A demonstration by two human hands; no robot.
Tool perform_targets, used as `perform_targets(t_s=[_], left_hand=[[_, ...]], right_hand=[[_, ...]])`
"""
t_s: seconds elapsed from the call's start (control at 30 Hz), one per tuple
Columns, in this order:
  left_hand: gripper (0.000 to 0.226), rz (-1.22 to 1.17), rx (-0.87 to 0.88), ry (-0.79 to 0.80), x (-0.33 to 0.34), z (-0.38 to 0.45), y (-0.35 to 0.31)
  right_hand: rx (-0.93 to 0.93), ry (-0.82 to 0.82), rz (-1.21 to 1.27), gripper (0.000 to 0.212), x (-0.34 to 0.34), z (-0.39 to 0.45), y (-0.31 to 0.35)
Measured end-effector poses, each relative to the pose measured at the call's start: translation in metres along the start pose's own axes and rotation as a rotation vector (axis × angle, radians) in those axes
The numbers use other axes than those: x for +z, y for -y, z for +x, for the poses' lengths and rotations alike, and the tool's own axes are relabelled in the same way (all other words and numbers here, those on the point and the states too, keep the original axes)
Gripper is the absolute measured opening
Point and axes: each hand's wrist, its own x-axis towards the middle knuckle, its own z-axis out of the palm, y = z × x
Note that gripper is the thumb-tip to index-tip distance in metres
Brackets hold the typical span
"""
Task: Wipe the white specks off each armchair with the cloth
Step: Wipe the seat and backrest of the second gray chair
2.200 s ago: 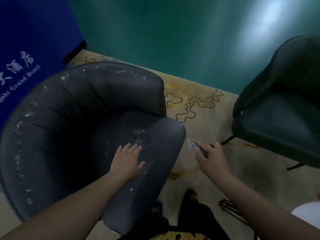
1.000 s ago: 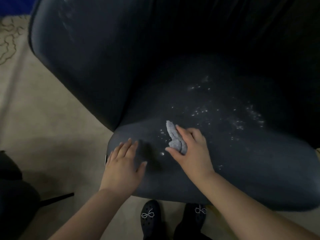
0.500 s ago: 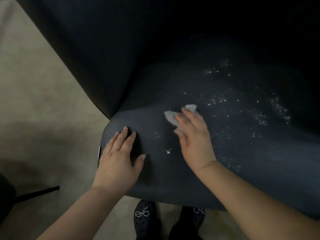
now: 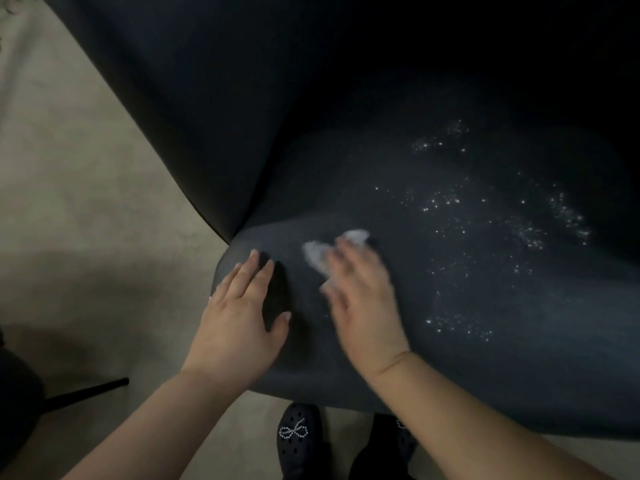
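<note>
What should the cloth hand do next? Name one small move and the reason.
Probably sweep the cloth under the right hand rightward across the seat: the white specks lie thickest there, and the patch beside the left hand looks clean.

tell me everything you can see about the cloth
The cloth is small, pale grey-white and soft-looking, crumpled into a wad. It lies on the dark seat near its front left part, under the fingers of the right hand, which press it down. Only two lumps show past the fingertips, and they are blurred. The specks lie to its right.
</note>
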Motion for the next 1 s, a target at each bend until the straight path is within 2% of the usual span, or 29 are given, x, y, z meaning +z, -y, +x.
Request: perform_targets(t_s=[0.07,0.1,0.17,0.27,0.33,0.37,0.47,0.53,0.83,0.9,0.93,1.0], left_hand=[[0.078,-0.006,-0.006,-0.007,0.000,-0.002,0.001],[0.078,-0.014,-0.011,-0.009,0.000,-0.003,0.002],[0.078,-0.016,-0.019,-0.006,0.001,-0.004,0.001],[0.078,-0.005,-0.006,0.010,0.004,-0.006,-0.002],[0.078,-0.001,0.005,0.004,0.005,-0.005,-0.007],[0.078,-0.002,0.009,-0.005,0.005,-0.004,-0.010],[0.077,-0.002,0.033,-0.022,0.006,0.001,-0.021],[0.077,0.009,0.053,-0.029,0.007,0.004,-0.027],[0.077,0.028,0.188,0.014,0.021,0.014,-0.071],[0.076,0.022,0.208,0.025,0.025,0.016,-0.081],[0.076,0.025,0.215,0.031,0.027,0.018,-0.085],[0.077,0.036,0.229,0.044,0.030,0.021,-0.091]], right_hand=[[-0.215,0.151,-0.071,0.050,0.012,-0.018,0.015],[-0.247,0.192,-0.103,0.051,0.012,-0.020,0.012],[-0.178,0.130,-0.092,0.046,0.003,-0.014,-0.009],[0.138,-0.091,-0.062,0.040,-0.020,-0.003,-0.041],[0.276,-0.191,-0.040,0.038,-0.026,-0.003,-0.041],[0.266,-0.194,-0.026,0.039,-0.023,-0.007,-0.034],[-0.002,0.022,0.000,0.043,-0.006,-0.027,-0.012],[-0.075,0.089,-0.027,0.045,-0.010,-0.034,-0.023],[0.455,-0.361,-0.158,0.040,-0.090,-0.049,-0.114],[0.556,-0.414,-0.151,0.041,-0.092,-0.055,-0.123],[0.536,-0.401,-0.131,0.041,-0.088,-0.054,-0.119],[0.366,-0.287,-0.074,0.042,-0.068,-0.048,-0.097]])
